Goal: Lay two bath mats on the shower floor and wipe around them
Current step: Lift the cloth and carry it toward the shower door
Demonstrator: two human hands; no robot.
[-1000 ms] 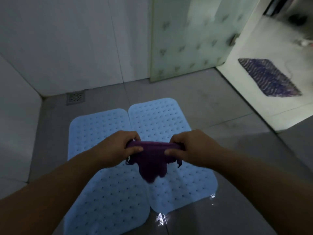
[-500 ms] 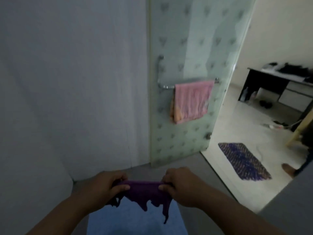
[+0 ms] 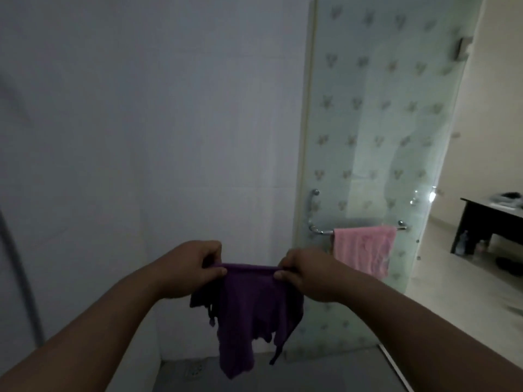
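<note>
A ragged purple cloth hangs in front of me, stretched by its top edge between both hands. My left hand pinches the cloth's left corner and my right hand pinches the right corner, both at chest height before the white tiled wall. The cloth's torn lower edge dangles over the grey shower floor. The two bath mats are out of view.
A frosted glass door stands open at right, with a pink towel on its chrome rail. A floor drain sits by the wall. Beyond the door a dark desk stands in a lit room.
The view has tilted up from the floor, so the two blue mats have dropped out of sight. Both hands have risen with the cloth, which now hangs longer and more spread.
</note>
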